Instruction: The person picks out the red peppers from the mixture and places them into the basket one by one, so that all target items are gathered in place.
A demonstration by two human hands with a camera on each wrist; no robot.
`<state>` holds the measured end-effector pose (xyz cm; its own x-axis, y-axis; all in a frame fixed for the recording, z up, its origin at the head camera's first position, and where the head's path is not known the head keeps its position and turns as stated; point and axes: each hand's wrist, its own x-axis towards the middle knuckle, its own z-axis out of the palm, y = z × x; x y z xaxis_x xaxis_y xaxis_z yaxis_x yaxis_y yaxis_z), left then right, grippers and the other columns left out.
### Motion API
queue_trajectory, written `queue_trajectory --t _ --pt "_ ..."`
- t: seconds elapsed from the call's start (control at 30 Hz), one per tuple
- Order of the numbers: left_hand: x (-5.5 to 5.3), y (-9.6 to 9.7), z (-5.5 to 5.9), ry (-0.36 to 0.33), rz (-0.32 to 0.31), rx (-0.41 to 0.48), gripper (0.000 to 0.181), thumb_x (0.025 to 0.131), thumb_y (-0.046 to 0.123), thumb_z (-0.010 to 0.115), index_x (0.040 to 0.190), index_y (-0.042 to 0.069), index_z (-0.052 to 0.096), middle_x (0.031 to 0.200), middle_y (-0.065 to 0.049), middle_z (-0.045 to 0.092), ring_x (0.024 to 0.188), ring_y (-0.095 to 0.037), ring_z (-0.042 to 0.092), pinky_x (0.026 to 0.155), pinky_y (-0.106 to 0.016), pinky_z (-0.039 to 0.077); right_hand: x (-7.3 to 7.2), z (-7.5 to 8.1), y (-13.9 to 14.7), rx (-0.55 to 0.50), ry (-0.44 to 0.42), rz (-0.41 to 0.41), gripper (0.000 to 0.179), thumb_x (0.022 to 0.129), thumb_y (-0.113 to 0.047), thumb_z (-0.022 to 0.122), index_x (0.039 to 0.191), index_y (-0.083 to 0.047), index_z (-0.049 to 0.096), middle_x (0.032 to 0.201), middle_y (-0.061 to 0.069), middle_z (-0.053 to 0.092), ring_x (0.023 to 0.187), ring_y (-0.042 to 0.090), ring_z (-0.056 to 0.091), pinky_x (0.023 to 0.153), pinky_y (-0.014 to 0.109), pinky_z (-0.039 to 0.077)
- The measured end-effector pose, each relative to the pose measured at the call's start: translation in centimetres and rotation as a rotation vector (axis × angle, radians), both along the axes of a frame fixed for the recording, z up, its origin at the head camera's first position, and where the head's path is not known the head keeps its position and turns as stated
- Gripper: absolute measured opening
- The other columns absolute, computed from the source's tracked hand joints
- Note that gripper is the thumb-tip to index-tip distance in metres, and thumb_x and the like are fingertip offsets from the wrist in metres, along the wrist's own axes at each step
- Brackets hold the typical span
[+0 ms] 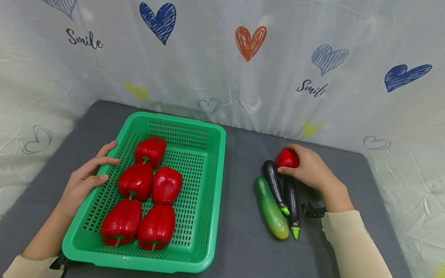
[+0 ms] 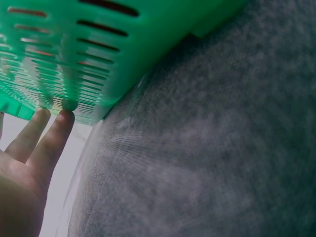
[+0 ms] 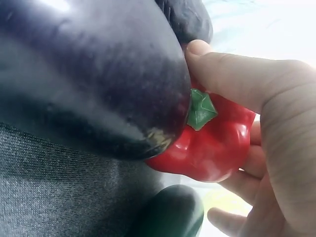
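Observation:
At the right, my right hand point(image 1: 307, 166) grips a red bell pepper point(image 1: 287, 158) with its thumb on one side and fingers round the other. In the right wrist view the pepper point(image 3: 212, 148) shows its green stem, partly behind an eggplant point(image 3: 94, 74). Two dark eggplants point(image 1: 272, 181) lie just in front of that hand, beside a green cucumber-like vegetable point(image 1: 269, 209). My left hand point(image 1: 84, 180) touches the left side of a green plastic basket point(image 1: 214, 200); its fingers point(image 2: 52, 140) reach straight to the slotted wall. Several red bell peppers point(image 1: 135, 180) are inside the basket.
Another green vegetable point(image 1: 315, 193) is mostly hidden beneath the right wrist. A grey cloth point(image 1: 233, 246) covers the table. Behind it hangs a white sheet point(image 1: 197, 66) printed with hearts.

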<state>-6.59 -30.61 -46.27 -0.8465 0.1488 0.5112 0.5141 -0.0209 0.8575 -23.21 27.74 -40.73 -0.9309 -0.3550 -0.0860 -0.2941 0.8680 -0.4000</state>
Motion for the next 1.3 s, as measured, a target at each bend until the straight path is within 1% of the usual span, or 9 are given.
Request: queue_trajectory --t 0.13,0.4,0.53,0.73,0.97,1.13,1.23,1.3 --pt "0.1 0.0 0.1 0.012 0.000 0.000 0.040 0.100 -0.019 0.039 0.135 -0.021 0.058 0.176 -0.015 0.034 0.165 -0.018 0.025 0.120 -0.024 0.028 0.1 0.0 0.0 0.000 0.003 -0.005 0.080 0.095 -0.037 0.084 0.159 -0.005 0.048 0.144 0.022 0.060 0.125 0.042 0.058 0.098 0.063 0.056" --pt "0.0 0.1 0.0 0.009 0.001 0.002 0.039 0.100 -0.019 0.039 0.135 -0.022 0.057 0.176 -0.015 0.035 0.165 -0.018 0.025 0.121 -0.024 0.028 0.2 0.1 0.2 -0.005 0.021 -0.007 0.080 0.095 -0.037 0.085 0.158 -0.004 0.050 0.146 0.022 0.060 0.126 0.042 0.058 0.099 0.064 0.055" --pt "-0.1 0.1 0.1 0.010 0.002 0.003 0.039 0.100 -0.019 0.039 0.134 -0.021 0.058 0.176 -0.014 0.036 0.165 -0.018 0.025 0.121 -0.024 0.028 0.3 0.3 0.4 -0.007 0.030 -0.019 0.081 0.095 -0.038 0.084 0.159 -0.004 0.049 0.148 0.023 0.059 0.126 0.043 0.058 0.099 0.064 0.055" --pt "-0.1 0.0 0.0 0.030 -0.011 0.009 0.041 0.099 -0.021 0.038 0.135 -0.022 0.058 0.176 -0.016 0.035 0.165 -0.019 0.025 0.121 -0.025 0.028 0.5 0.9 0.4 -0.022 0.036 -0.027 0.082 0.095 -0.040 0.084 0.160 -0.005 0.048 0.149 0.022 0.057 0.128 0.043 0.057 0.098 0.065 0.056" --pt "0.1 -0.3 -0.3 -0.031 0.007 -0.003 0.037 0.101 -0.019 0.039 0.134 -0.023 0.055 0.177 -0.013 0.034 0.165 -0.017 0.023 0.121 -0.024 0.026 0.7 1.5 0.0 -0.031 0.058 -0.008 0.084 0.095 -0.041 0.084 0.161 -0.004 0.047 0.150 0.022 0.057 0.129 0.043 0.056 0.097 0.065 0.056" --pt "0.0 -0.4 -0.4 -0.024 0.003 -0.009 0.037 0.101 -0.018 0.039 0.134 -0.024 0.055 0.177 -0.014 0.033 0.166 -0.018 0.022 0.122 -0.024 0.026 0.8 2.0 -0.3 -0.042 0.083 0.009 0.084 0.095 -0.041 0.085 0.160 -0.004 0.048 0.147 0.021 0.058 0.128 0.043 0.056 0.096 0.065 0.057" --pt "0.0 -0.4 -0.4 -0.038 0.007 -0.015 0.037 0.102 -0.018 0.039 0.134 -0.024 0.055 0.177 -0.013 0.033 0.166 -0.017 0.022 0.121 -0.024 0.027 1.0 2.3 -0.7 -0.050 0.093 0.017 0.083 0.094 -0.043 0.085 0.159 -0.005 0.049 0.145 0.020 0.059 0.127 0.042 0.057 0.095 0.064 0.058" --pt "0.0 -0.5 -0.4 -0.059 0.016 -0.019 0.036 0.102 -0.017 0.040 0.134 -0.023 0.055 0.177 -0.011 0.033 0.165 -0.016 0.022 0.121 -0.024 0.027 1.0 2.6 -1.0 -0.053 0.101 0.023 0.082 0.094 -0.045 0.085 0.158 -0.006 0.050 0.143 0.019 0.060 0.126 0.041 0.057 0.094 0.063 0.059"
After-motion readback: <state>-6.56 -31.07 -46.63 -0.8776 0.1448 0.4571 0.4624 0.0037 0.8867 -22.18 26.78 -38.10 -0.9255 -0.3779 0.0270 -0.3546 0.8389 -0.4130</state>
